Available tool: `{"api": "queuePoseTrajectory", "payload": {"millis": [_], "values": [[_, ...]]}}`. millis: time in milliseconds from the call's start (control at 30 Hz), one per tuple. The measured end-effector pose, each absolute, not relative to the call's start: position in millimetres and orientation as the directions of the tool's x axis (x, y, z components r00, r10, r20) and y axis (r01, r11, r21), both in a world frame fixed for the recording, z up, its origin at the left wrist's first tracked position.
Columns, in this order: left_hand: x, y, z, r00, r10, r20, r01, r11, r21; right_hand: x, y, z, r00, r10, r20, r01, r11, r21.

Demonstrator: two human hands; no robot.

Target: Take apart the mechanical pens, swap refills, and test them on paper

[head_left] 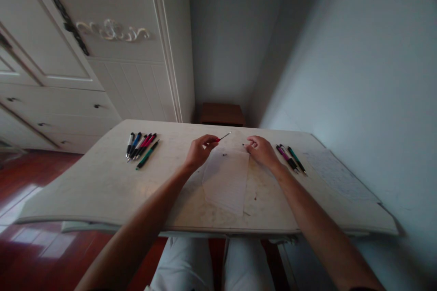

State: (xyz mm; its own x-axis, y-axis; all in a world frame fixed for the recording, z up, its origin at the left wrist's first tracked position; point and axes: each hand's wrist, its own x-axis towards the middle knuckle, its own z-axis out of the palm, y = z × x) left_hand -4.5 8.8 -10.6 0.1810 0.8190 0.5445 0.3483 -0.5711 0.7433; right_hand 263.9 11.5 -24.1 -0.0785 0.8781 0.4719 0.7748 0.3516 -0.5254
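Note:
My left hand [204, 145] is closed on a red pen part [218, 139], from which a thin, metallic-looking rod [226, 136] points up to the right. Opposite it, my right hand [260, 148] has its fingers pinched together. A tiny dark tip [243, 145] shows at those fingertips; the rest of that piece is hidden. Below and between the hands lies a sheet of lined paper [227, 182]. One small dark piece [224, 155] rests near the sheet's top.
On the white table [112, 191], several pens [140, 144] lie in a group at left, a green pen [147, 154] beside them. Right of my right hand are purple-and-black pens [287, 157] and another green pen [297, 159]. A written sheet [337, 175] lies by the wall.

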Motion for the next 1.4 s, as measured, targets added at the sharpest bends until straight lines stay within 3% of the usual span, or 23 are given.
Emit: {"api": "queuePoseTrajectory", "payload": {"millis": [133, 300, 533, 800, 1400], "values": [[-3.4, 8.0, -16.0, 0.258, 0.791, 0.555, 0.412, -0.610, 0.677, 264.0, 9.6, -27.3, -0.146, 0.913, 0.381, 0.826, 0.324, -0.461], [-5.0, 7.1, -16.2, 0.317, 0.737, 0.597, 0.465, -0.669, 0.580, 264.1, 10.6, -25.3, -0.088, 0.904, 0.419, 0.787, 0.321, -0.528], [-6.4, 5.1, -12.9, 0.364, 0.719, 0.593, 0.476, -0.690, 0.545, 255.1, 11.9, -18.4, -0.008, 0.906, 0.424, 0.424, 0.387, -0.819], [-6.2, 5.8, -14.1, 0.369, 0.711, 0.598, 0.494, -0.696, 0.522, 242.8, -1.8, -0.2, -0.044, 0.919, 0.393, 0.147, 0.395, -0.907], [-7.4, 7.1, -17.0, 0.377, 0.721, 0.582, 0.509, -0.686, 0.521, 238.4, -0.3, -3.8, -0.072, 0.950, 0.305, 0.056, 0.309, -0.949]]}}
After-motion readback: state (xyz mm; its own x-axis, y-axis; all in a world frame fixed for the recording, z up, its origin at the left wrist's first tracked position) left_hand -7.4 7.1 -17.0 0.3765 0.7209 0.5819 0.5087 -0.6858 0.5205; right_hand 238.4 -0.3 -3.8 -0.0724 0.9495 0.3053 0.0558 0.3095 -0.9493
